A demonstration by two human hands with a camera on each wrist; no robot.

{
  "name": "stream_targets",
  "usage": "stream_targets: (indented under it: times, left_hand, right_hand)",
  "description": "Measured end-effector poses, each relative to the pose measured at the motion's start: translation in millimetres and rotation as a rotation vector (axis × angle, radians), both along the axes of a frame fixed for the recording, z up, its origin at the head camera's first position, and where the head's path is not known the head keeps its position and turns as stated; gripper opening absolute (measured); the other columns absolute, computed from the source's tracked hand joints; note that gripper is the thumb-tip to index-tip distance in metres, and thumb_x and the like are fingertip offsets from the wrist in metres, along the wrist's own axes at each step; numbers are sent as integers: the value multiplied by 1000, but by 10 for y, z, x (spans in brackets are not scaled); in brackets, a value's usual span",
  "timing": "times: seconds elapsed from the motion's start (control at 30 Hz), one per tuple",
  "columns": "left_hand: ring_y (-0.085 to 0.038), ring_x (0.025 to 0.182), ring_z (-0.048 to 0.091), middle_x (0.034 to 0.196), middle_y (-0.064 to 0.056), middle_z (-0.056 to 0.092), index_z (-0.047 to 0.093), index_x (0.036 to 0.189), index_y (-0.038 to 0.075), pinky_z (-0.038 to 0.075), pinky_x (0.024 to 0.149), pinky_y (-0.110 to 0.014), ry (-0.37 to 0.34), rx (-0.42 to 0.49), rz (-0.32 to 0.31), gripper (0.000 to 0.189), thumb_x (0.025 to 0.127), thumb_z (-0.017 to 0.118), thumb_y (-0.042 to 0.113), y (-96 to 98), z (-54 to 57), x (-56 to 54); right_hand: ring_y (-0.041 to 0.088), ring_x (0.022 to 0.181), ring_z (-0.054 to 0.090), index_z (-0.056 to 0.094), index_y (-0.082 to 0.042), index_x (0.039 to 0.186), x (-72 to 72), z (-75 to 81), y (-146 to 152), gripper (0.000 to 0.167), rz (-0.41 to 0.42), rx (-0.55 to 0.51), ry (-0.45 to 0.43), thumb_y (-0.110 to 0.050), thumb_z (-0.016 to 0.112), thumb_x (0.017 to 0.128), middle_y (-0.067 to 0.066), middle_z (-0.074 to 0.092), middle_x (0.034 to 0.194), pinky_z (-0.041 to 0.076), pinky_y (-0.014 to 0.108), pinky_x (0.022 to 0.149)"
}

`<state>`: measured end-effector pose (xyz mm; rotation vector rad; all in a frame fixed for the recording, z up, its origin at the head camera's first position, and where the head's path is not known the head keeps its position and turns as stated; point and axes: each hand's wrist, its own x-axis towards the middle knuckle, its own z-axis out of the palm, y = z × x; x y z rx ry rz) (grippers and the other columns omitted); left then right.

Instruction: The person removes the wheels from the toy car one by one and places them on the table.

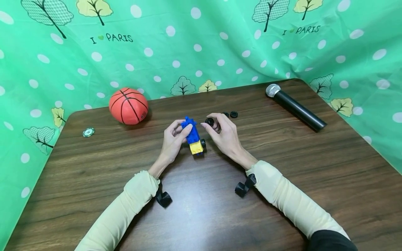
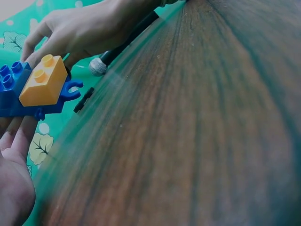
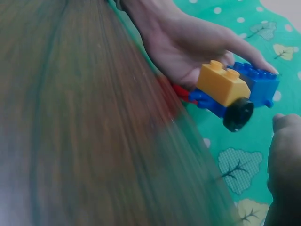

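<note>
My left hand [image 1: 172,142] grips a toy car [image 1: 193,135] built of blue blocks with a sloped yellow block at the near end, thumb on top. One black wheel [image 3: 238,114] sits on the car's right side by the yellow block. A bare blue axle stub [image 2: 40,114] shows on the other side in the left wrist view. Just right of the car, my right hand [image 1: 224,136] pinches a loose black wheel [image 1: 209,121] between thumb and fingers, a short gap from the car's front right side.
Two more black wheels, one [image 1: 233,114] fully seen and one partly covered by the right hand, lie behind it. A red basketball [image 1: 128,106] and a green-white poker chip [image 1: 88,132] are at the left. A microphone [image 1: 295,107] lies back right on the wooden table [image 1: 201,212].
</note>
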<state>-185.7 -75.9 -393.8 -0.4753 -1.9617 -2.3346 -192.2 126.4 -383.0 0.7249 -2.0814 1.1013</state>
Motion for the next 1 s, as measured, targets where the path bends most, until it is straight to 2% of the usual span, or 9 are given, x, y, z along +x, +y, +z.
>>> stream_targets:
  times: [0.3,0.63,0.87,1.0]
  left_hand:
    - [-15,86,72,102,-6,74,60,124,-5,61,72,-30,-4,-5,-8,37,96,65,20,1,-14,-11]
    - [-14,85,70,100,-5,73,60,124,-5,60,71,-29,-17,-2,-10,35,97,65,17,2,17,3]
    - [-14,83,71,100,-5,73,60,124,-5,59,70,-28,-17,-6,-16,35,96,65,17,-5,-2,-13]
    - [-13,82,71,98,-4,74,61,122,-5,60,69,-28,-18,12,-31,31,97,65,14,0,-12,-21]
  right_hand:
    - [20,75,56,68,2,112,-13,-14,168,24,-11,77,20,-9,78,92,9,58,84,48,32,65]
    - [27,79,58,68,2,114,-72,-14,449,27,-51,287,100,-10,78,92,14,64,93,50,40,67]
    - [29,79,59,69,0,114,-158,-28,671,25,-96,303,76,-8,77,93,14,63,92,50,42,66]
    - [28,78,57,70,-1,114,-226,-43,812,22,-132,298,27,-9,75,94,15,62,90,49,42,67]
